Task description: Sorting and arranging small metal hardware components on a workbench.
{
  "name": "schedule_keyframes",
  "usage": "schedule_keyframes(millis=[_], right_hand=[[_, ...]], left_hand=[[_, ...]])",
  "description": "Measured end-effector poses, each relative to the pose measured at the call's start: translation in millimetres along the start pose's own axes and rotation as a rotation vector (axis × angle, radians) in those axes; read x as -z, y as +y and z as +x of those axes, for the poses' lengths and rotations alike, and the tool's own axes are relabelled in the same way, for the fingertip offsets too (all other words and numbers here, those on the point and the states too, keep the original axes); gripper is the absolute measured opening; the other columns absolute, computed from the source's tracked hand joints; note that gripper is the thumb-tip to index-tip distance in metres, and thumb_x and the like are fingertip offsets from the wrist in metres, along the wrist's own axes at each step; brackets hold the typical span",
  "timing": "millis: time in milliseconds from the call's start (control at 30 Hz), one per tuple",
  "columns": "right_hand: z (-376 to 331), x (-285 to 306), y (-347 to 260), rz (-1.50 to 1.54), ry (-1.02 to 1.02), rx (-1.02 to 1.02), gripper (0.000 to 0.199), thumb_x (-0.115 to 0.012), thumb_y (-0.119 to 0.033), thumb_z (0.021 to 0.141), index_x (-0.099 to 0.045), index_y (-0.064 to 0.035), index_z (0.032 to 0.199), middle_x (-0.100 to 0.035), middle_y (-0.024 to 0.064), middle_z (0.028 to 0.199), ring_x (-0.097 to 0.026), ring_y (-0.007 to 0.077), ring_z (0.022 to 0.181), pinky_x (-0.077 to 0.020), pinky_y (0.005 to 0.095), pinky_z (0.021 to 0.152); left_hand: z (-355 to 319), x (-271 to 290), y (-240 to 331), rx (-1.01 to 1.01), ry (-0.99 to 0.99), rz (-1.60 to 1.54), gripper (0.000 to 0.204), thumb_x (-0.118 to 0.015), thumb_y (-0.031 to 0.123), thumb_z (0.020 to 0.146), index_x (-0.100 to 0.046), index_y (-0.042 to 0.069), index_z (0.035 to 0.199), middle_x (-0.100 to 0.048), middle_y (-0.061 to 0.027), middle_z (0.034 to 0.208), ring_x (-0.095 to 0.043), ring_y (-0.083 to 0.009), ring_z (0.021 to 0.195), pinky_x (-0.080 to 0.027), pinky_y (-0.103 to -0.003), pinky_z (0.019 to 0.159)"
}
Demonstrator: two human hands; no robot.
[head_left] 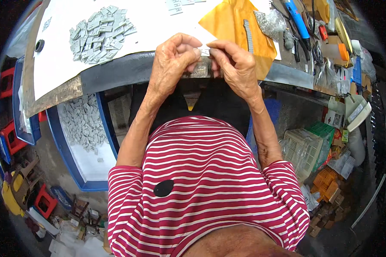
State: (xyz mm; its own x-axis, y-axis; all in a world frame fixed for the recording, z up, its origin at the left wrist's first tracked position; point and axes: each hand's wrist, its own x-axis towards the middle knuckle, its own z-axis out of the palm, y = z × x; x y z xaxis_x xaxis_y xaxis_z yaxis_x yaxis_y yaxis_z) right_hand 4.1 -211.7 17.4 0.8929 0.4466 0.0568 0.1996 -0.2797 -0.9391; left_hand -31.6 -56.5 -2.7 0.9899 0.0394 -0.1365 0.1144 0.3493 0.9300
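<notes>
Over the front edge of the table, my left hand (pixel 170 62) and my right hand (pixel 236 64) meet with fingers and thumbs pinched. Between their fingertips is a small pale grey plastic piece (pixel 205 52), mostly covered, so its shape is hard to make out. Left of my hands, a heap of similar flat grey plastic pieces (pixel 101 36) lies on white sheeting (pixel 55 70). Several more grey pieces (pixel 174 6) sit in rows at the far side. Close to my right hand, a yellow-brown envelope (pixel 225 19) lies under a narrow grey strip (pixel 248 36).
A clear bag of small metal parts (pixel 270 23), a blue electric screwdriver (pixel 297 19) and cluttered tools fill the table's right. A black ring (pixel 39 46) lies far left. Below, a blue tray (pixel 64 150) holds many grey pieces. Crates and boxes (pixel 302 150) crowd the right floor.
</notes>
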Motion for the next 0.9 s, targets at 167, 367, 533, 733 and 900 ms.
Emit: schedule_keyframes(millis=[167,367,533,733,900], right_hand=[[-3.3,-7.5,2.0,0.135,0.076,0.018,0.006,-0.055,0.002,0.082,-0.056,0.0026,0.089,-0.055,0.0035,0.065,-0.054,0.0069,0.053,-0.0453,0.0198,0.047],[-2.4,-10.5,10.4,0.044,0.125,0.159,0.006,-0.056,0.003,0.081,-0.056,0.0019,0.086,-0.055,0.0051,0.070,-0.055,0.0085,0.055,-0.0460,0.0208,0.047],[-1.1,-9.7,11.6,-0.025,0.115,0.195,0.006,-0.056,0.004,0.080,-0.056,0.0014,0.085,-0.055,0.0065,0.071,-0.056,0.0101,0.054,-0.0453,0.0218,0.046],[2.0,-8.8,15.0,-0.199,0.112,0.279,0.006,-0.057,0.003,0.078,-0.056,0.0012,0.083,-0.055,0.0099,0.070,-0.056,0.0148,0.055,-0.0442,0.0274,0.048],[1.8,-7.2,12.0,-0.150,0.062,0.123,0.006,-0.056,0.001,0.077,-0.054,0.0009,0.083,-0.055,0.0114,0.068,-0.056,0.0190,0.057,-0.0444,0.0292,0.051]], left_hand=[[-2.1,-1.4,0.5,-0.030,0.047,0.007,0.016,-0.057,0.003,0.078,-0.055,-0.002,0.093,-0.059,-0.0037,0.068,-0.047,-0.0040,0.053,-0.037,-0.016,0.048],[-1.8,-2.0,-1.4,-0.028,0.061,0.039,0.018,-0.057,0.005,0.080,-0.054,-0.002,0.096,-0.060,-0.0039,0.071,-0.049,-0.0041,0.054,-0.034,-0.015,0.047],[-2.6,-4.8,0.2,-0.039,0.079,0.040,0.015,-0.058,0.003,0.078,-0.054,-0.003,0.092,-0.058,-0.0038,0.067,-0.051,-0.0047,0.053,-0.039,-0.016,0.046],[-2.5,-4.5,-1.7,-0.078,0.072,0.087,0.014,-0.059,0.003,0.079,-0.054,-0.003,0.092,-0.057,-0.0035,0.068,-0.053,-0.0049,0.055,-0.041,-0.016,0.048],[-2.6,-4.0,-3.8,-0.081,0.049,0.087,0.013,-0.059,0.002,0.080,-0.054,-0.003,0.091,-0.057,-0.0032,0.067,-0.053,-0.0047,0.055,-0.040,-0.015,0.047]])
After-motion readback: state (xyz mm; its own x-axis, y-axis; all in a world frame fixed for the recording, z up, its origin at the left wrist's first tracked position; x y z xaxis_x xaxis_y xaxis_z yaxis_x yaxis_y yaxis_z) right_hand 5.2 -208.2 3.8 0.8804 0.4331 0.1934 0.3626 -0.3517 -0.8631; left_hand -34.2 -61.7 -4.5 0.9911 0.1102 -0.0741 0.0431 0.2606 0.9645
